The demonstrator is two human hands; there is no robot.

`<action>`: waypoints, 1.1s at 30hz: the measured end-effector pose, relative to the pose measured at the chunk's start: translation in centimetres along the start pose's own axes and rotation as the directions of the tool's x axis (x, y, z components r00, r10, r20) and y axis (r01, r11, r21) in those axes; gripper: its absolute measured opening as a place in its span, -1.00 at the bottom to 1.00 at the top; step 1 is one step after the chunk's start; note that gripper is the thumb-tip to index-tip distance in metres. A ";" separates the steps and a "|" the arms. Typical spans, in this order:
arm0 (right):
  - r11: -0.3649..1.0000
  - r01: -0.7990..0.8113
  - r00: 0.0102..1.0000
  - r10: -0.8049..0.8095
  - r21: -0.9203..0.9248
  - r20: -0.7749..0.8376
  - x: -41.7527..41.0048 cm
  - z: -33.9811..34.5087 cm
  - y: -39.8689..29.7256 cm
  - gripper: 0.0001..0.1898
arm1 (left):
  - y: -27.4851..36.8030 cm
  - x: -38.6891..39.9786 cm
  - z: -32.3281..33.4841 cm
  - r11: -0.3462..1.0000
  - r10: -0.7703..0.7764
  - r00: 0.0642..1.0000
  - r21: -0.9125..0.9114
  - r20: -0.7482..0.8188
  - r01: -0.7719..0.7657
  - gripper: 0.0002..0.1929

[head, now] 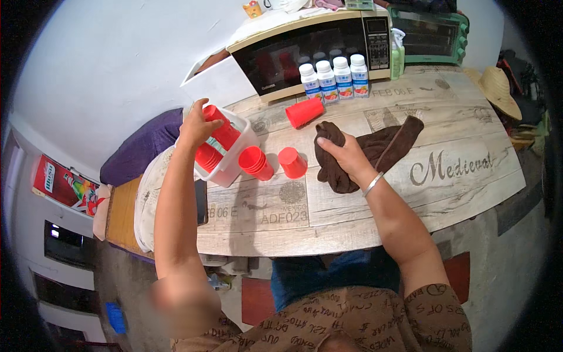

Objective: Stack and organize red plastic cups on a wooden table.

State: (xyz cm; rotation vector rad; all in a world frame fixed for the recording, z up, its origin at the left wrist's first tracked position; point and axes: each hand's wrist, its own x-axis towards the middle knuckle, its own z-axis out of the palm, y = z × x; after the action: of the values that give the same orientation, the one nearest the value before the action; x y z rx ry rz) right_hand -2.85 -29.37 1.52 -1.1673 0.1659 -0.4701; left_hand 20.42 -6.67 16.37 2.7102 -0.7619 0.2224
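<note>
My left hand (198,124) is over the white plastic bin (246,141), its fingers spread around the near end of a red plastic cup (222,127) that leans in the bin; whether it grips the cup I cannot tell. More nested red cups (208,157) lie in the bin. Beside it, a tilted stack of red cups (256,163) and an upside-down red cup (292,163) stand on the table. Another red cup (304,112) lies on its side before the bottles. My right hand (345,156) holds a bunched dark brown cloth (387,143), which trails to the right.
Several white-capped bottles (342,79) stand before a microwave oven (308,48). Green spray bottles (397,55) and a green toaster oven (429,37) are at the back right. A straw hat (499,90) sits at the right edge. A dark flat object (201,201) lies by my left forearm.
</note>
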 end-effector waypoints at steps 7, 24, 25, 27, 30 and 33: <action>1.000 -0.005 1.000 0.005 0.006 0.015 -0.1 0.3 0.0 -0.77 | -0.9 -0.5 0.4 0.995 -0.065 0.995 0.084 0.079 0.058 -0.32; 0.992 -0.094 0.995 0.095 -0.086 0.006 0.0 -0.1 0.2 -0.64 | -0.1 -0.5 0.7 0.953 -0.051 0.990 0.301 0.135 0.008 -0.30; 0.990 -0.093 0.996 0.094 -0.106 0.003 0.0 -0.1 0.3 -0.63 | 0.0 -0.6 0.7 0.950 -0.047 0.989 0.312 0.141 0.000 -0.29; 0.989 -0.093 0.996 0.094 -0.112 0.005 -0.1 0.1 0.2 -0.64 | 0.0 -0.5 0.8 0.945 -0.043 0.992 0.326 0.120 0.001 -0.30; 0.990 -0.087 0.996 0.088 -0.109 -0.003 -0.1 0.1 0.2 -0.68 | 0.0 -0.1 0.1 0.937 -0.044 0.993 0.348 0.106 0.004 -0.30; 0.989 -0.090 0.996 0.092 -0.114 0.009 0.0 -0.1 0.4 -0.72 | 0.3 0.3 -1.2 0.944 -0.041 0.996 0.329 0.078 0.013 -0.26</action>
State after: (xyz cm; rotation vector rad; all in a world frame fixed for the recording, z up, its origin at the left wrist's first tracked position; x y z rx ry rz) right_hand -2.80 -29.30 1.10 -1.2687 0.2351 -0.3758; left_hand 20.48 -6.63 17.64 3.0604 -0.7702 0.2504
